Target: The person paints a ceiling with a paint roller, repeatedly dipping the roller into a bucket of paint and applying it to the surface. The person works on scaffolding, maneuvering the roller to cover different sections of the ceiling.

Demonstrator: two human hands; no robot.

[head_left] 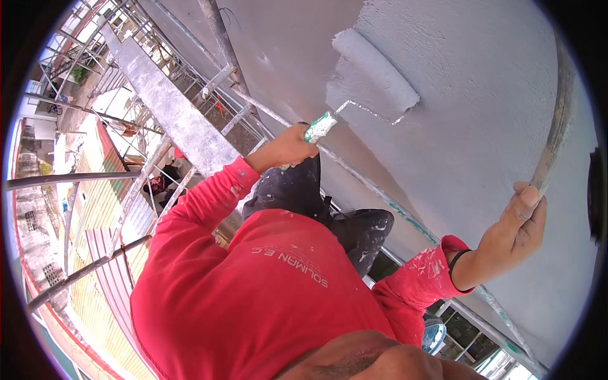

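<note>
My left hand (288, 147) is closed round the handle of a paint roller (375, 71). Its thick grey-coated sleeve presses on the wall (468, 82), and the wire frame is spattered with paint. Around the sleeve the wall has a wet-looking, textured grey coat, with a ragged edge against a smoother, browner part. On the far right, my right hand (516, 228) grips an upright scaffold pole (560, 117), with the fingers wrapped round it. Both red sleeves carry paint spots.
Scaffold tubes (364, 180) run between my body and the wall. A paint-stained plank (171, 95) stretches away at upper left. Far below lie corrugated roofs (95, 278). A blue-rimmed bucket (434, 334) sits below my right arm.
</note>
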